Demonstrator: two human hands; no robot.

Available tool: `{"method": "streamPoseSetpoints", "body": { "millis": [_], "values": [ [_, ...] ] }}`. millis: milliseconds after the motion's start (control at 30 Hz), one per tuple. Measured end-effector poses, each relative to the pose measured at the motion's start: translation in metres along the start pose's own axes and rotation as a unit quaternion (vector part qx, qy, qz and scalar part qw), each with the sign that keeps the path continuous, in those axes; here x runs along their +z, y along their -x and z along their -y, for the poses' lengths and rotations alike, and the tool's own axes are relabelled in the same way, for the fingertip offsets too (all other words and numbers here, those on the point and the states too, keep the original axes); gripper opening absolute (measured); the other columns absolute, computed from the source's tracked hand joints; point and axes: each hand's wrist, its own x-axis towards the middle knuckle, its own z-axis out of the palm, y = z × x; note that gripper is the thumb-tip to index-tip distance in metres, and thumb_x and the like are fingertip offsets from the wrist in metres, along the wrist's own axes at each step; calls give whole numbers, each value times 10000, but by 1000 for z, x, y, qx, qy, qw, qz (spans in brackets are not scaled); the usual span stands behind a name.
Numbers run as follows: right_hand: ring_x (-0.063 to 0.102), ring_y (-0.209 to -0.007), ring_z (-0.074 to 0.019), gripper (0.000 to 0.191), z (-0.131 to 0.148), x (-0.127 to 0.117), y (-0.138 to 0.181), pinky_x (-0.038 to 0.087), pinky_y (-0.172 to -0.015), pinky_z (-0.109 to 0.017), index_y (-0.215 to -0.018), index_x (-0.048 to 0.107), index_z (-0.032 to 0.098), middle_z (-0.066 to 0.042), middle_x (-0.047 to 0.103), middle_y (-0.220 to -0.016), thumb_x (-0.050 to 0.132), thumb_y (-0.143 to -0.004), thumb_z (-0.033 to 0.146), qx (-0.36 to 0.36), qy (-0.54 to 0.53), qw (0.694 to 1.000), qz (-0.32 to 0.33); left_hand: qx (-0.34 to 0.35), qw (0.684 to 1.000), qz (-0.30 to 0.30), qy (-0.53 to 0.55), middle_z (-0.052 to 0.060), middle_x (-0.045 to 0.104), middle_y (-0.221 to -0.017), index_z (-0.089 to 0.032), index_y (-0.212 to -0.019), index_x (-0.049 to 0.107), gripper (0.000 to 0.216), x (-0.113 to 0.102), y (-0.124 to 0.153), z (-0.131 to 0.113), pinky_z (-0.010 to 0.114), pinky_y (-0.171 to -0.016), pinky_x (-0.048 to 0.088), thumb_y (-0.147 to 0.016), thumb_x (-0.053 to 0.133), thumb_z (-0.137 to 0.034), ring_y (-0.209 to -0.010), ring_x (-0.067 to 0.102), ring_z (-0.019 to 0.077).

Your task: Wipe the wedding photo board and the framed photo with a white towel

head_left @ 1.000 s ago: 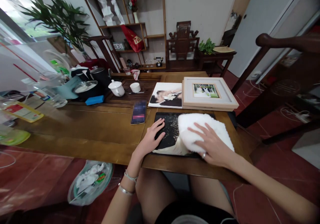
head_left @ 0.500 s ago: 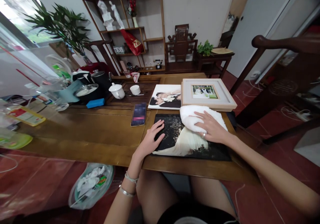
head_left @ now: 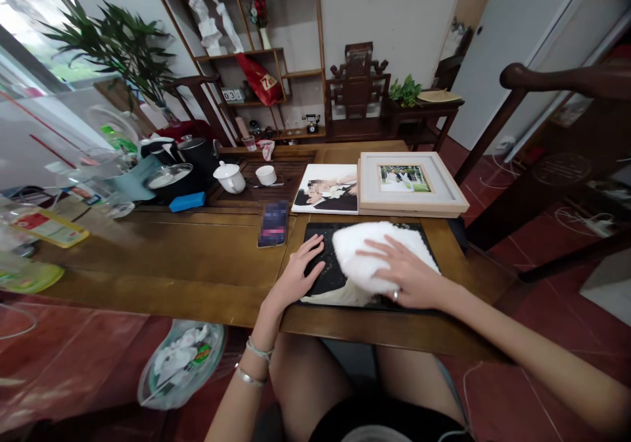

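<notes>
The black rectangular picture panel (head_left: 332,279) on the brown wooden surface (head_left: 211,251) seems stiff, best held by edges; left hand (head_left: 302,272) lies at one, right hand (head_left: 407,270) on the fluffy white cloth (head_left: 352,254) (probably soft) over it, fingers apart.

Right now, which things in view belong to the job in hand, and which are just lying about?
In use:
- dark picture panel, left hand on it
- white cloth, right hand spread over it

Apparently lying about, untouched:
- phone
- lidded white cup
- blue block
- framed photo, though possibly related
</notes>
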Motion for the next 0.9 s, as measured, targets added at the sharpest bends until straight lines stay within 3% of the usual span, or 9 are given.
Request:
{"method": "streamPoseSetpoints", "body": {
  "millis": [100, 167, 233, 400, 500, 667, 800, 900],
  "values": [
    [311, -1348, -353, 310, -39, -2, 0, 163, -1067, -640, -1075, 653, 170, -166, 520, -1354, 509, -811, 242, 68, 61, 994, -64, 2, 1000, 0, 1, 89, 425, -1462, -229, -1317, 494, 397, 0, 0, -1, 480, -1134, 284, -928, 469, -302, -1400, 312, 213],
    [311, -1345, -363, 316, -46, -1, 3, 172, -1053, -655, -1091, 646, 167, -175, 526, -1344, 497, -826, 253, 78, 75, 991, -75, 4, 1000, -1, 1, 92, 427, -1461, -227, -1314, 494, 392, 0, -1, -2, 480, -1133, 285, -929, 466, -295, -1399, 315, 213],
    [265, -1369, -355, 305, -33, 2, 7, 167, -1060, -647, -1068, 654, 188, -140, 470, -1407, 509, -802, 227, 63, 64, 994, -63, 1, 1000, -3, -4, 96, 428, -1459, -223, -1314, 492, 390, 0, -1, -3, 484, -1133, 281, -931, 461, -290, -1398, 316, 214],
    [128, -1409, -364, 348, 36, 7, 10, 56, -1075, -667, -997, 676, 249, -41, 336, -1505, 571, -671, 188, -7, -19, 1000, 9, -4, 1000, 4, -10, 100, 420, -1464, -226, -1323, 482, 396, -1, -1, -3, 495, -1130, 275, -932, 442, -276, -1401, 309, 218],
    [152, -1404, -363, 392, 52, 5, 5, 74, -1085, -649, -1007, 670, 255, -34, 310, -1518, 602, -625, 193, -44, -56, 997, 38, 4, 1000, 15, -2, 95, 406, -1474, -238, -1341, 463, 414, -2, -1, -3, 502, -1133, 265, -930, 421, -251, -1407, 295, 222],
    [201, -1394, -346, 240, 4, -8, -3, 253, -1078, -542, -978, 661, 190, -136, 280, -1520, 609, -779, 313, 20, -2, 999, -32, -11, 1000, 12, -7, 95, 417, -1468, -229, -1328, 481, 400, -2, -1, -4, 504, -1133, 267, -938, 434, -304, -1403, 304, 227],
    [293, -1353, -358, 250, -39, -10, 6, 190, -1057, -643, -1026, 627, 183, -173, 499, -1362, 511, -863, 334, 82, 73, 992, -65, -7, 1000, 9, 0, 87, 412, -1472, -238, -1325, 482, 394, -2, -1, -4, 507, -1128, 276, -942, 434, -319, -1403, 304, 228],
    [240, -1377, -350, 293, -40, -7, 15, 220, -1038, -643, -1112, 595, 188, -158, 452, -1410, 462, -866, 276, 68, 66, 994, -50, -13, 1000, 11, -4, 89, 408, -1475, -236, -1326, 478, 393, -2, -1, -5, 504, -1125, 279, -943, 433, -313, -1404, 302, 227]
  ]
}}
